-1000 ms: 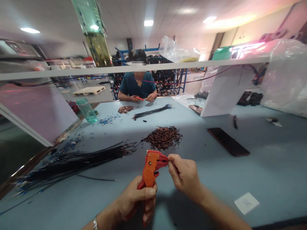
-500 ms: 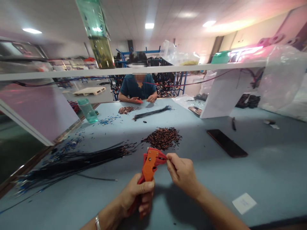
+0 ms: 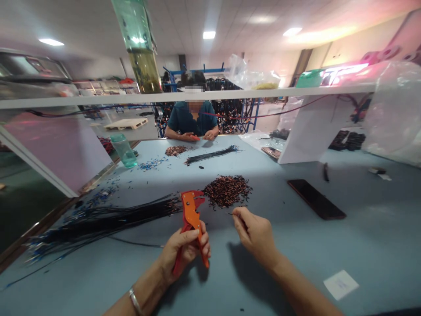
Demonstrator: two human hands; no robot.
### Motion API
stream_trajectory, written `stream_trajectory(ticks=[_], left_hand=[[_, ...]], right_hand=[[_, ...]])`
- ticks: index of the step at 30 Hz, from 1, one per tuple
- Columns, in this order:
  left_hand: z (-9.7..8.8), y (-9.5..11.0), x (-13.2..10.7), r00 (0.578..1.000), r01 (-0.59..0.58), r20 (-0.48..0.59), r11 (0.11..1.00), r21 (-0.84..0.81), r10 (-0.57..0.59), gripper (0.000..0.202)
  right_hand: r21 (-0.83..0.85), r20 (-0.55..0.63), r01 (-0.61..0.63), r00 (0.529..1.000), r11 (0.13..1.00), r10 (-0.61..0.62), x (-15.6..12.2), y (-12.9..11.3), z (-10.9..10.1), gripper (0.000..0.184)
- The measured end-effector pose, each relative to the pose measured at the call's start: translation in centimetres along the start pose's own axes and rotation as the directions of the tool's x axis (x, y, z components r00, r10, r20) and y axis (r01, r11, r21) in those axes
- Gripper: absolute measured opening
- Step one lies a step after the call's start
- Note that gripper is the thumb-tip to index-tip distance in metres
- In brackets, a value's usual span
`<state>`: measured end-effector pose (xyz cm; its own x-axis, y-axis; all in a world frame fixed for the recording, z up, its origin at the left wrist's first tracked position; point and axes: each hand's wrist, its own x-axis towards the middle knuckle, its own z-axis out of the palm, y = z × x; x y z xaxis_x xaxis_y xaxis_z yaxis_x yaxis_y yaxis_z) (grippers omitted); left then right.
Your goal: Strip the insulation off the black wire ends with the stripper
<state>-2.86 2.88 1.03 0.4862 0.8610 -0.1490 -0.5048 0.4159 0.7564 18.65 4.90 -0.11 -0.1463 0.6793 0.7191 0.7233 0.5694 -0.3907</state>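
My left hand (image 3: pixel 184 251) is wrapped round the handles of a red and orange wire stripper (image 3: pixel 190 211). Its jaws are apart, with nothing visible between them. To the right, my right hand (image 3: pixel 253 231) pinches a short, thin dark wire (image 3: pixel 230 213), whose tip points toward the stripper without touching it. How far the wire runs inside the fingers is hidden. Beyond both hands lies a heap of small black and copper-coloured pieces (image 3: pixel 226 191). A bundle of long black wires (image 3: pixel 121 219) stretches out to the left, its far-left ends bluish, and one loose wire (image 3: pixel 138 242) lies apart below it.
Across the table a co-worker (image 3: pixel 192 120) holds something red, near a smaller wire bundle (image 3: pixel 212 154) and another heap (image 3: pixel 176 150). A phone (image 3: pixel 315 199) and a paper slip (image 3: pixel 341 284) lie at right. A bottle (image 3: pixel 123 151) stands far left; a shelf (image 3: pixel 230 95) spans overhead.
The wire stripper has moved left, away from my right hand, and its jaws and handles have spread apart. My right hand has stayed nearly in place, and the wire tip now shows.
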Motion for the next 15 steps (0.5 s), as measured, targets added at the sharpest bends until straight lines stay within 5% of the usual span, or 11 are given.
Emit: stream_trajectory(ticks=[15], left_hand=[[0.47,-0.75,-0.71,0.990,0.093,0.086,0.981,0.170,-0.108,0.033]], right_hand=[[0.276,0.126,-0.214,0.975,0.937,0.185,0.16,-0.86,-0.48,0.015]])
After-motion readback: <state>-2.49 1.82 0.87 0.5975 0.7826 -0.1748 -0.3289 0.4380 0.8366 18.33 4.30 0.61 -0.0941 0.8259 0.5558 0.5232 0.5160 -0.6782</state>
